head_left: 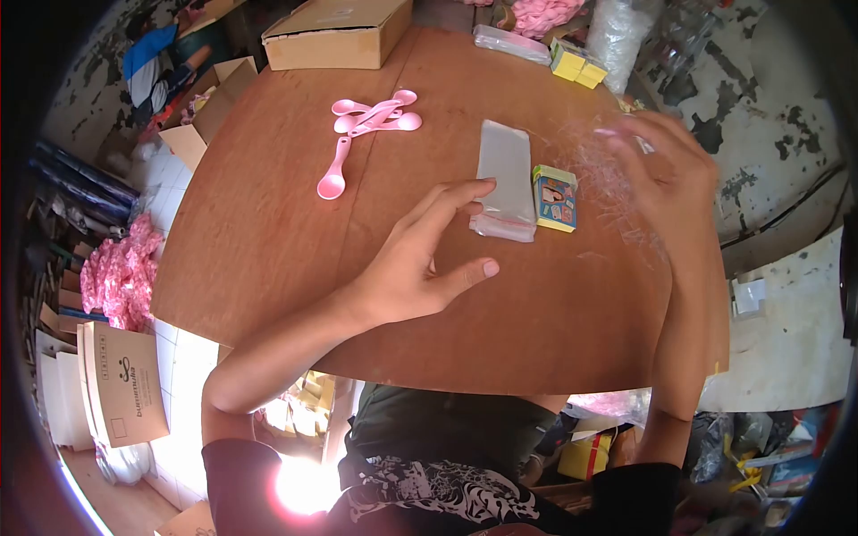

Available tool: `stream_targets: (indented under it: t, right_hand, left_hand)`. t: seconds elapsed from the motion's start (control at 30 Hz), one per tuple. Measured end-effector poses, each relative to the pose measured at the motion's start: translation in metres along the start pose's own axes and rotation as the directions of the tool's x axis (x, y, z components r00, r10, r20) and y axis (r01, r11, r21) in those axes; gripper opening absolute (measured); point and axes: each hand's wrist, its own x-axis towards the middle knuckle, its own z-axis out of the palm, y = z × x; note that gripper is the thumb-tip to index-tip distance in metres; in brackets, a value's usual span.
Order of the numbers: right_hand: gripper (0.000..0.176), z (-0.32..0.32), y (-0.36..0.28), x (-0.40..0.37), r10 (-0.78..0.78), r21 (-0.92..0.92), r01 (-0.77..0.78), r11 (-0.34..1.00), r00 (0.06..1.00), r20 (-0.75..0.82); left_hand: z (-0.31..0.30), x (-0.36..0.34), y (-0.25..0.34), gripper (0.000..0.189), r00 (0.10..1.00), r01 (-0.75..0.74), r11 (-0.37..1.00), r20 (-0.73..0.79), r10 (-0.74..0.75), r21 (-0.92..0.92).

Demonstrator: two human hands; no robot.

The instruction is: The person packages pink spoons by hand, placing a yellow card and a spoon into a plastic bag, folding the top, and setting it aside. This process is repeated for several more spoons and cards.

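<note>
My left hand (420, 255) hovers over the table with thumb and fingers spread, holding nothing. Its index fingertip overlaps the lower left edge of a stack of clear plastic bags (505, 174). Against the right side of that stack lies a small box with a blue picture front and yellow edges (556, 201). My right hand (675, 170) is at the table's right side, over a loose heap of thin clear plastic strips (603, 170). Its fingers are bent, with a gap between thumb and index finger. Several pink measuring spoons (375, 116) lie in a cluster farther left, one (332, 179) pointing toward me.
A cardboard box (335, 36) stands at the table's far edge. Yellow boxes (576, 64) and a clear plastic packet (511, 43) lie at the far right. Left of the table are an open carton (214, 112), pink packaging (125, 272) and a person (161, 67).
</note>
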Motion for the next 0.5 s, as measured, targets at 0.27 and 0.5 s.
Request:
stream_targets:
  t: [0.27, 0.5]
  right_hand:
    - [0.017, -0.008, -0.051, -0.009, 0.336, 0.389, -0.494, 0.778, 0.849, 0.407]
    - [0.025, 0.029, -0.036, -0.06, 0.29, 0.514, -0.787, 0.34, 0.608, 0.739]
  left_hand:
    - [0.0, -0.001, -0.004, 0.052, 0.995, -0.048, 0.999, -0.082, 0.047, -0.008]
    - [0.003, -0.001, 0.004, 0.044, 0.92, 0.39, 0.712, 0.275, -0.279, -0.583]
